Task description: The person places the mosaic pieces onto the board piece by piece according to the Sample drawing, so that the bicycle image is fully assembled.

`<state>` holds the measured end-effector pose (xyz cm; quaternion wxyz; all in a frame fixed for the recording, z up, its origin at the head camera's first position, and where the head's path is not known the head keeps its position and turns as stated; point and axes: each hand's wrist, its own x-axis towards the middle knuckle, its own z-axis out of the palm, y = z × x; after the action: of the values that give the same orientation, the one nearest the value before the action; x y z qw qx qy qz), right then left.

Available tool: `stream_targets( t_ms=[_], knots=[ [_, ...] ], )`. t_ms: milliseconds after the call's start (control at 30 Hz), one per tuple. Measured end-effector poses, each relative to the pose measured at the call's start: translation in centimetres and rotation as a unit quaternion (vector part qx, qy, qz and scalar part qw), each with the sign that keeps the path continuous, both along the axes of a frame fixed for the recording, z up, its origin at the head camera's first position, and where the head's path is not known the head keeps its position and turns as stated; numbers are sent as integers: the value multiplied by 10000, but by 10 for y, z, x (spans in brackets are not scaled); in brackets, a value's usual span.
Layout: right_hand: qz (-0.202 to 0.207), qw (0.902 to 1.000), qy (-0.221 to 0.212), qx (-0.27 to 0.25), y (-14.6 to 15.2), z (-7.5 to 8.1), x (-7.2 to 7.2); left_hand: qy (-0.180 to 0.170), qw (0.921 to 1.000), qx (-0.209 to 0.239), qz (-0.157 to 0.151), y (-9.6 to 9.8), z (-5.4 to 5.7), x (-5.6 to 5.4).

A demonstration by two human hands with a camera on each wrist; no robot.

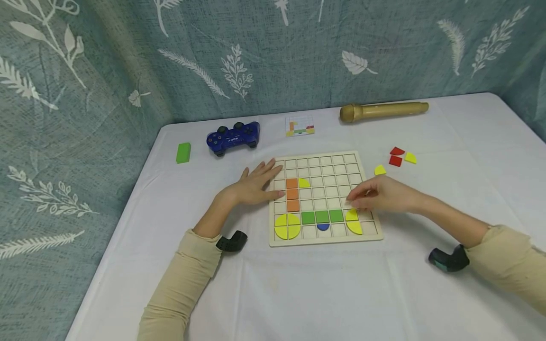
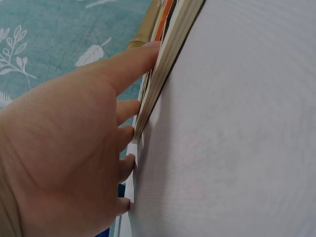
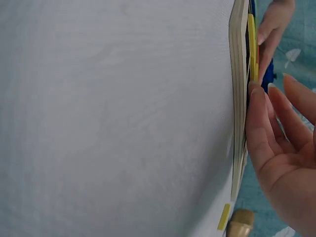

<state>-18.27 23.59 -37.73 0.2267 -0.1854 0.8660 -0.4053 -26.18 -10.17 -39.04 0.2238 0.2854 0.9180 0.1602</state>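
Note:
A pale wooden grid board [image 1: 326,237] lies flat on the table. My left hand [image 1: 252,186] rests on its left edge with fingers spread, beside a column of orange squares [image 1: 292,194]. Over the board's right side is my right hand [image 1: 381,193]. Its thumb touches the edge of a yellow quarter-circle piece [image 3: 254,69] in the right wrist view, while the other fingers are bent loosely and apart from the thumb. Green squares [image 1: 322,217] form a row with a blue half-circle [image 1: 323,227] below. A yellow circle of quarter pieces [image 1: 287,226] fills the lower left.
Right of the board lie red pieces [image 1: 395,161] and loose yellow quarter pieces [image 1: 380,169]. Behind it are a pattern card [image 1: 300,126], a blue game controller [image 1: 233,138] and a gold microphone-shaped object [image 1: 384,112]. A green block [image 1: 183,153] stands at far left.

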Motion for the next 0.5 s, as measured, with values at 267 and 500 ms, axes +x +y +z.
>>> stream_targets(
  t_ms=[267,500],
  knots=[
    [-19,9988,-338,-347,-1,0,0,-3,10000,-20,14,0,0,0],
    [225,9975,-519,-429,-5,-2,0,-7,10000,-15,19,0,0,-1]
  ],
)
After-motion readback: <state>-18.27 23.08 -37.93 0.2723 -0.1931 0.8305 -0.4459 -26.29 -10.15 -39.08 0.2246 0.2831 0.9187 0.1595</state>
